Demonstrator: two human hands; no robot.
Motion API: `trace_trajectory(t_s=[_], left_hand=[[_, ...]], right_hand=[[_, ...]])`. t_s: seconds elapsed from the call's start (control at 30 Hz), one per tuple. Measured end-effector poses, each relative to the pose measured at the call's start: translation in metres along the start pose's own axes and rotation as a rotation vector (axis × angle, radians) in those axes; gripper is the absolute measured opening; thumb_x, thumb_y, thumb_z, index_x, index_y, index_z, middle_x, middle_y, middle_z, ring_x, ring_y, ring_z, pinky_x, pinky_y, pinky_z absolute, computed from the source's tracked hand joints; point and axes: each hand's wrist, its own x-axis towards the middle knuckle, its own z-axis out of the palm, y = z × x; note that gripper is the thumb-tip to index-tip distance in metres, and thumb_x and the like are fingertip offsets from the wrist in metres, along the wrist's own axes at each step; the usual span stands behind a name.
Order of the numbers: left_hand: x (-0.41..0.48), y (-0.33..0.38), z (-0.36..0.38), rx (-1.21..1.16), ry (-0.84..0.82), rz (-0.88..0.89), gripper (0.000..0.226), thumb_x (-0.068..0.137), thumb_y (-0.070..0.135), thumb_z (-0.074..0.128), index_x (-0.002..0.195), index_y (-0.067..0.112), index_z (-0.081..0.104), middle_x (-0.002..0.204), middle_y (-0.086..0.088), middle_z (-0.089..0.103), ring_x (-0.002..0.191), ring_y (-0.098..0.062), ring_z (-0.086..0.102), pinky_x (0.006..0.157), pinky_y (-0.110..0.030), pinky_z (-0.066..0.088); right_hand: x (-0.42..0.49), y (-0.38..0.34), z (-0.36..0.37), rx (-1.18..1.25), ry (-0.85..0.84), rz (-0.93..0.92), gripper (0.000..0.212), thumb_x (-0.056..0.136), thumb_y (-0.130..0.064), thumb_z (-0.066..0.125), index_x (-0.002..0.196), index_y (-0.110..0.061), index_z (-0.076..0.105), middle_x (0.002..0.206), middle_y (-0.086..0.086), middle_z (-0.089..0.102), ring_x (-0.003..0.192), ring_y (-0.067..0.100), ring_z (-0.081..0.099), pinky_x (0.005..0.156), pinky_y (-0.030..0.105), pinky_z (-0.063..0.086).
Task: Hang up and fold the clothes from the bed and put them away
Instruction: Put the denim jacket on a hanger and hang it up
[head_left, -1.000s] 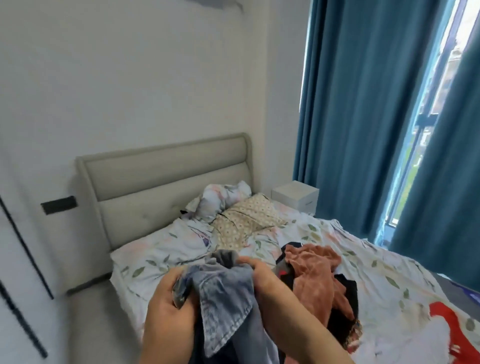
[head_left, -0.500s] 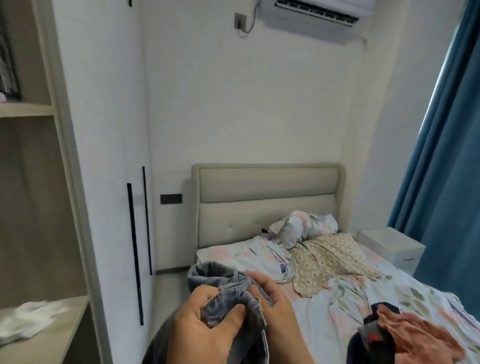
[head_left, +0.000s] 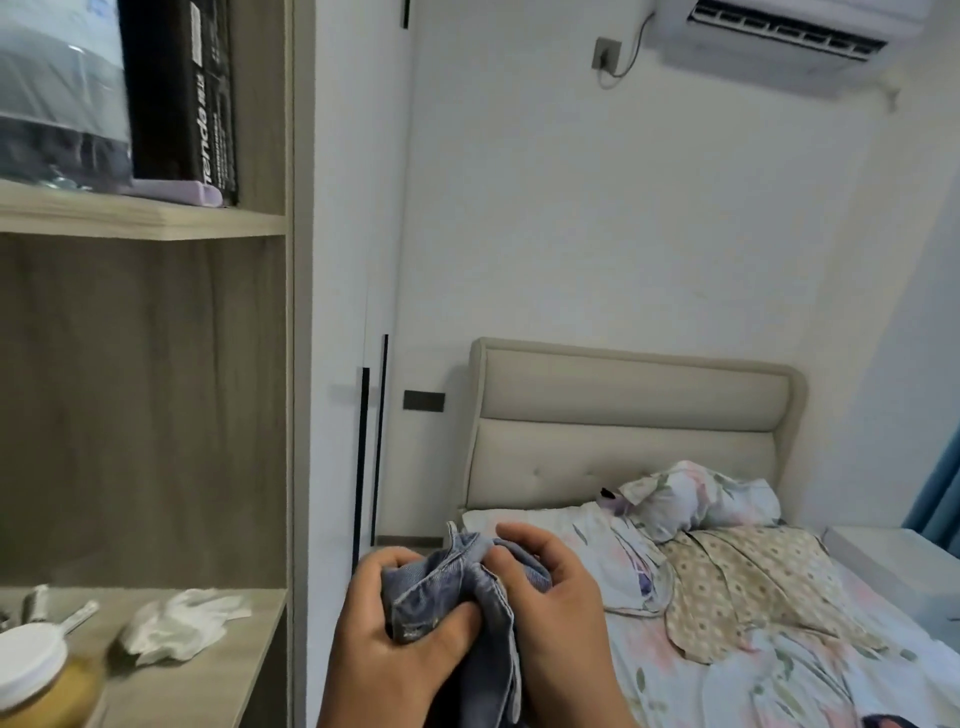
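A blue denim garment (head_left: 457, 592) is bunched up between both hands at the bottom middle of the view, and its lower part hangs down out of sight. My left hand (head_left: 395, 649) grips its folded edge with the thumb pressed on the seam. My right hand (head_left: 550, 613) holds the other side with its fingers curled over the cloth. Behind the hands lies the bed (head_left: 779, 665) with floral sheets. A dark piece of clothing (head_left: 893, 721) peeks in at the bottom right corner.
An open wooden shelf unit (head_left: 156, 218) stands at the left, with a black box (head_left: 182, 93) on its upper shelf, a crumpled white cloth (head_left: 182, 623) and a white-lidded jar (head_left: 36, 675) lower down. White wardrobe doors (head_left: 353, 364) stand beside the beige headboard (head_left: 628, 421). A white nightstand (head_left: 898, 556) is at the right.
My view has swung left from the window and the clothes pile toward the shelf unit and wardrobe. Both hands kept hold of the denim garment and shifted their grip on it.
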Motion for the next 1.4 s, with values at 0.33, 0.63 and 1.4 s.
trace_trajectory(t_s=[0.33,0.63,1.4], left_hand=[[0.073,-0.02,0.018,0.129,0.127,0.011,0.072,0.032,0.044,0.089,0.093,0.02,0.058,0.072,-0.005,0.067,0.063,-0.019,0.066,0.062,-0.026,0.053],[0.172,-0.068,0.04,0.215,0.252,-0.001,0.068,0.037,0.032,0.09,0.097,0.014,0.063,0.075,-0.007,0.072,0.063,-0.016,0.069,0.058,-0.017,0.052],[0.327,-0.12,0.022,0.242,0.399,0.098,0.046,0.058,0.032,0.092,0.095,0.023,0.066,0.082,0.004,0.076,0.069,-0.008,0.071,0.058,-0.016,0.052]], right_hand=[[0.103,0.026,-0.003,-0.084,-0.047,-0.077,0.031,0.073,-0.024,0.086,0.097,-0.017,0.068,0.087,0.002,0.075,0.077,0.01,0.071,0.069,0.024,0.057],[0.222,0.057,-0.027,-0.052,-0.282,-0.048,0.04,0.056,-0.03,0.084,0.094,-0.024,0.079,0.094,0.002,0.078,0.086,0.015,0.074,0.072,0.021,0.055],[0.379,0.068,0.035,0.006,-0.34,-0.062,0.005,0.084,-0.012,0.079,0.087,-0.017,0.079,0.083,0.007,0.077,0.075,0.015,0.073,0.065,0.024,0.056]])
